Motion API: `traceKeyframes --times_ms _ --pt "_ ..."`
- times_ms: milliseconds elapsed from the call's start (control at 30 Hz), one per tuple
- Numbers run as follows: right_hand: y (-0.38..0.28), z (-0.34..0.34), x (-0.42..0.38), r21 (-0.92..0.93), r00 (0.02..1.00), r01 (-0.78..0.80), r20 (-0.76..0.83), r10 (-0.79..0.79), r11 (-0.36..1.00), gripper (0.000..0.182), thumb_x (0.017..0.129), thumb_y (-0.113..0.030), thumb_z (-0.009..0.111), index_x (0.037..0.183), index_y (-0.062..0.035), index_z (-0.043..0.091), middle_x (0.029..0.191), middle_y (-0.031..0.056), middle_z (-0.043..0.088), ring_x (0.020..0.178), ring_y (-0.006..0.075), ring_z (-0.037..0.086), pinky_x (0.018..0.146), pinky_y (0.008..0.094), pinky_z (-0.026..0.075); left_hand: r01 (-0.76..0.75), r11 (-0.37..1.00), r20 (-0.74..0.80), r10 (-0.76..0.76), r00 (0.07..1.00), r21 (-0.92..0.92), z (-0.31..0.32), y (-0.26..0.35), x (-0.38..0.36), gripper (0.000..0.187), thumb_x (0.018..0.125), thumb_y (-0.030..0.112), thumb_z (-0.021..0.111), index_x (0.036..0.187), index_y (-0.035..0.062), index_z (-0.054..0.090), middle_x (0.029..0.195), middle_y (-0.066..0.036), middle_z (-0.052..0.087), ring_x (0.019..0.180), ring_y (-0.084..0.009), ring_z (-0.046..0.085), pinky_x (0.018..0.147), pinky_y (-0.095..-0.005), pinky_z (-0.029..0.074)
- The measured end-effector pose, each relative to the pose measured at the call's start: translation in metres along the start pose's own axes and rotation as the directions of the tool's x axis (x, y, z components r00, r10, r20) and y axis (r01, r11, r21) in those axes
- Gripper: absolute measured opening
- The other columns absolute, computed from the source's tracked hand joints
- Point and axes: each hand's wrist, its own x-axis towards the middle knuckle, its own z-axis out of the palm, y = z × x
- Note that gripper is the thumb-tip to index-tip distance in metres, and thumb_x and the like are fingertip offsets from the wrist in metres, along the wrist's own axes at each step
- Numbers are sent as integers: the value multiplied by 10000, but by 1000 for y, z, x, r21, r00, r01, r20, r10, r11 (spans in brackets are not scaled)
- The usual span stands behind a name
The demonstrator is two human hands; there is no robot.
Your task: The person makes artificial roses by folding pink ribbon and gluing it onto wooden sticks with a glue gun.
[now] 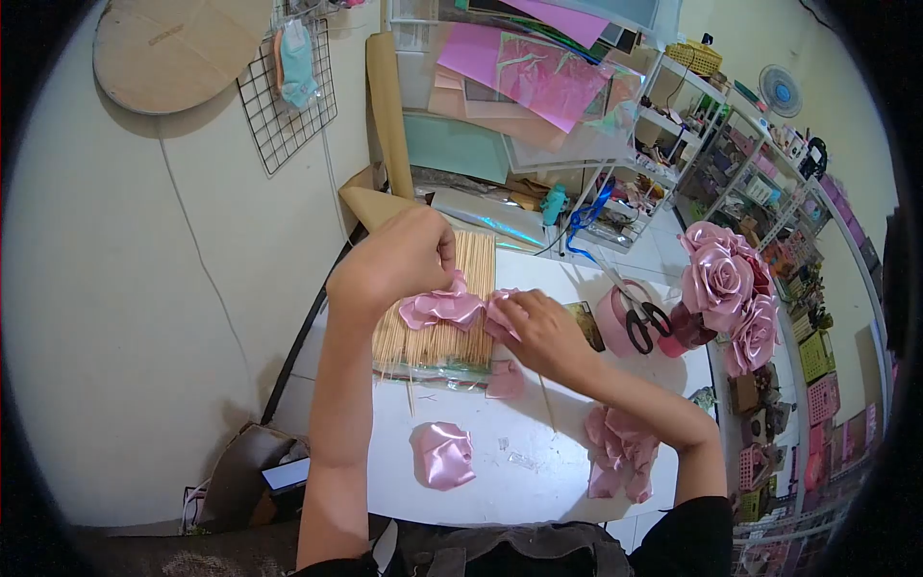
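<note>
Above a bundle of thin wooden sticks, my left hand is closed, its fingertips pinched at the top edge of a pink satin petal. My right hand has its fingers closed on another pink satin piece, just right of the first; the fingers partly cover it. The sticks lie in clear plastic wrapping. Below them, a folded pink satin piece lies on the white table. Under my right forearm is a pile of pink satin petals.
Black-handled scissors rest against a pink ribbon roll at the table's right. Finished pink satin roses stand beside it. A loose stick lies below my right hand. Shelves line the right side; a wall is at left.
</note>
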Motion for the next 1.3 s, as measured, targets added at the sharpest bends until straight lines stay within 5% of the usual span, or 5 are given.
traceKeyframes --times_ms 233,600,800,967,1300 --pt "8 0 -12 -133 979 -118 148 137 984 182 669 -167 626 800 -60 560 725 63 555 713 240 540 592 327 458 30 1000 -20 -30 999 6 8 -1 5 139 617 87 597 645 -46 569 555 -131 527 516 -197 508 514 -303 404" --pt "-54 -36 -33 90 933 360 -42 -358 929 264 617 -95 558 871 -20 561 808 57 551 801 182 547 624 264 453 -21 997 24 19 1000 72 26 4 15 161 641 129 604 698 -21 614 605 -138 562 573 -235 552 574 -314 440" --pt "-39 -45 -29 117 965 259 -83 -251 959 248 612 -93 568 851 -28 564 814 57 556 801 181 552 610 262 455 -290 923 445 378 812 -254 32 -4 -6 256 679 158 627 896 23 613 802 -99 597 728 -209 570 642 -308 457" --pt "-45 -54 -36 121 972 227 -87 -218 966 224 604 -84 600 820 -33 566 770 50 559 745 174 561 590 259 456 -278 922 232 342 911 -269 44 -30 -60 226 719 122 588 924 25 584 985 -122 546 929 -246 513 819 -332 401" --pt "-58 -39 -54 288 965 205 100 -243 935 389 609 -91 622 976 2 529 900 120 552 851 231 541 702 326 465 -215 976 -64 214 975 -15 62 -35 -55 183 689 29 578 871 27 580 890 -98 533 887 -266 499 809 -346 390"
